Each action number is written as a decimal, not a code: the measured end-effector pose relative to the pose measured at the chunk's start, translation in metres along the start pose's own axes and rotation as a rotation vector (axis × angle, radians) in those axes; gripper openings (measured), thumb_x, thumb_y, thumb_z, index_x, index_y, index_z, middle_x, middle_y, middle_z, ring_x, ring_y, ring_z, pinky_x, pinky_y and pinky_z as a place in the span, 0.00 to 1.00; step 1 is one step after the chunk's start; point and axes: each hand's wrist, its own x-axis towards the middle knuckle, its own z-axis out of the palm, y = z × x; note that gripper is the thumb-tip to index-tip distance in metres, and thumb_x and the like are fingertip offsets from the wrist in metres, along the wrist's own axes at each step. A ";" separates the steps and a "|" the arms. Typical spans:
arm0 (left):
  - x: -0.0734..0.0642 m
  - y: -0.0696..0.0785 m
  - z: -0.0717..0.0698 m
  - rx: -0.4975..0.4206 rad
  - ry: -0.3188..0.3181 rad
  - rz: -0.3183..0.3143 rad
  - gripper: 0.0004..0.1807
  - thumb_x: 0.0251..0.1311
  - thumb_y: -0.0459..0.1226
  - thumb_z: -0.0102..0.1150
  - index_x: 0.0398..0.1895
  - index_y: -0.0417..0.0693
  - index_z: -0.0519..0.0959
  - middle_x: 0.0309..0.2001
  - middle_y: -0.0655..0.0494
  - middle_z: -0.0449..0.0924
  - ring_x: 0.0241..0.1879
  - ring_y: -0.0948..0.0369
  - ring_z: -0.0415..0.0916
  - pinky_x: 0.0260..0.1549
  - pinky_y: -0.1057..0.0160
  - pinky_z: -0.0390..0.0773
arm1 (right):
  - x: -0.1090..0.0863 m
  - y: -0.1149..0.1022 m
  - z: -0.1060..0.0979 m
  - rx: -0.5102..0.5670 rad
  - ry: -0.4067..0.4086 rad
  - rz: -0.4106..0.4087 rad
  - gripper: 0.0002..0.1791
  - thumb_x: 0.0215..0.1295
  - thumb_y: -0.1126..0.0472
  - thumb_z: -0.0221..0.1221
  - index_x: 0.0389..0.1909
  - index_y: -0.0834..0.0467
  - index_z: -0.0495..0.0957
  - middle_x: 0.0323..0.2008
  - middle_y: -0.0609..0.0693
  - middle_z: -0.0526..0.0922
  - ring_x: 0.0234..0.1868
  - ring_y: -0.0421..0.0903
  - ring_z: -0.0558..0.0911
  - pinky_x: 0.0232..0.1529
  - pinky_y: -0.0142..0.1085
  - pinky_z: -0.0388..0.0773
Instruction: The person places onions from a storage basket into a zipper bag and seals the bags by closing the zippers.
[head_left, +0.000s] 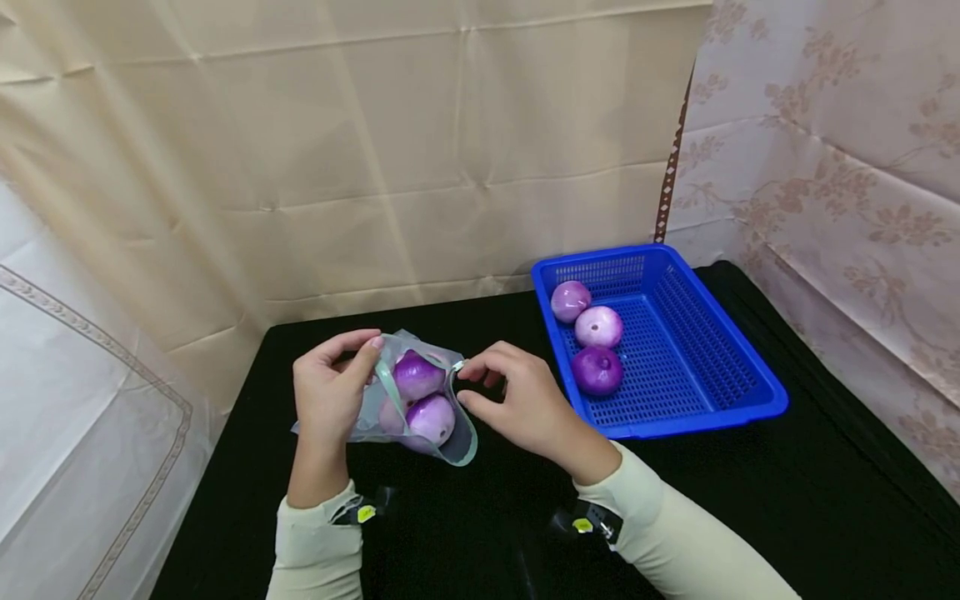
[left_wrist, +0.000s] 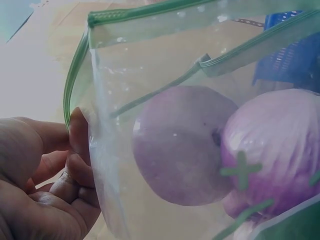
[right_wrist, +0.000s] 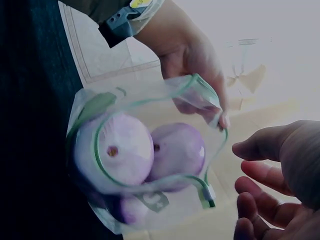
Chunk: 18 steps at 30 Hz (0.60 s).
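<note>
Zip-top bag [head_left: 456,447], clear with green edging, is gaping over the black tablecloth [head_left: 465,533] left of the blue basket [head_left: 671,350], holding purple onions [head_left: 418,375]. Left hand [head_left: 327,387] is pinching its far-left rim between thumb and finger. Right hand [head_left: 528,408] is hovering just beside the zip slider [right_wrist: 209,193], fingers loosely bent and parted from the thumb. Three more purple onions [head_left: 598,327] are sitting along the basket's left side.

backed by a creased beige curtain [head_left: 375,150], flanked by white banded cloth [head_left: 67,417] at left and blossom-printed cloth [head_left: 832,150] at right; set, on the black-topped desk [head_left: 450,542], with a blue basket [head_left: 667,354] holding three purple onions [head_left: 598,327].
</note>
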 end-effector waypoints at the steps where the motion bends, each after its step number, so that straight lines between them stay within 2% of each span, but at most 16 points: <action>1: 0.000 0.000 0.000 0.000 0.002 -0.003 0.12 0.65 0.42 0.71 0.43 0.42 0.89 0.36 0.56 0.86 0.22 0.63 0.78 0.22 0.71 0.79 | 0.000 0.001 -0.003 -0.006 -0.011 0.010 0.11 0.60 0.58 0.74 0.42 0.47 0.85 0.42 0.39 0.83 0.42 0.43 0.83 0.40 0.34 0.82; 5: 0.000 0.000 -0.001 0.002 0.000 -0.004 0.12 0.66 0.42 0.70 0.43 0.42 0.89 0.36 0.56 0.86 0.22 0.62 0.78 0.22 0.72 0.79 | 0.000 0.002 -0.014 -0.047 -0.049 0.050 0.11 0.61 0.57 0.73 0.43 0.45 0.84 0.44 0.37 0.82 0.43 0.41 0.83 0.40 0.37 0.83; 9: 0.000 0.000 -0.002 0.007 0.000 0.001 0.12 0.66 0.42 0.70 0.43 0.42 0.89 0.37 0.56 0.86 0.22 0.60 0.79 0.22 0.72 0.79 | -0.001 0.004 -0.024 -0.080 -0.079 0.070 0.11 0.61 0.56 0.73 0.44 0.44 0.84 0.45 0.37 0.82 0.44 0.39 0.83 0.42 0.36 0.82; 12: 0.000 0.001 -0.002 0.005 0.005 0.001 0.12 0.66 0.41 0.70 0.43 0.42 0.89 0.37 0.57 0.86 0.22 0.63 0.78 0.21 0.72 0.78 | -0.001 0.006 -0.030 -0.096 -0.094 0.067 0.12 0.61 0.56 0.73 0.44 0.44 0.84 0.45 0.38 0.83 0.44 0.40 0.83 0.42 0.35 0.82; 18: 0.000 0.002 -0.002 -0.004 0.011 0.007 0.11 0.65 0.40 0.71 0.44 0.41 0.88 0.39 0.57 0.87 0.23 0.66 0.79 0.23 0.72 0.79 | -0.004 0.009 -0.042 -0.108 -0.134 0.077 0.15 0.60 0.57 0.74 0.48 0.47 0.85 0.47 0.40 0.84 0.45 0.41 0.83 0.44 0.43 0.84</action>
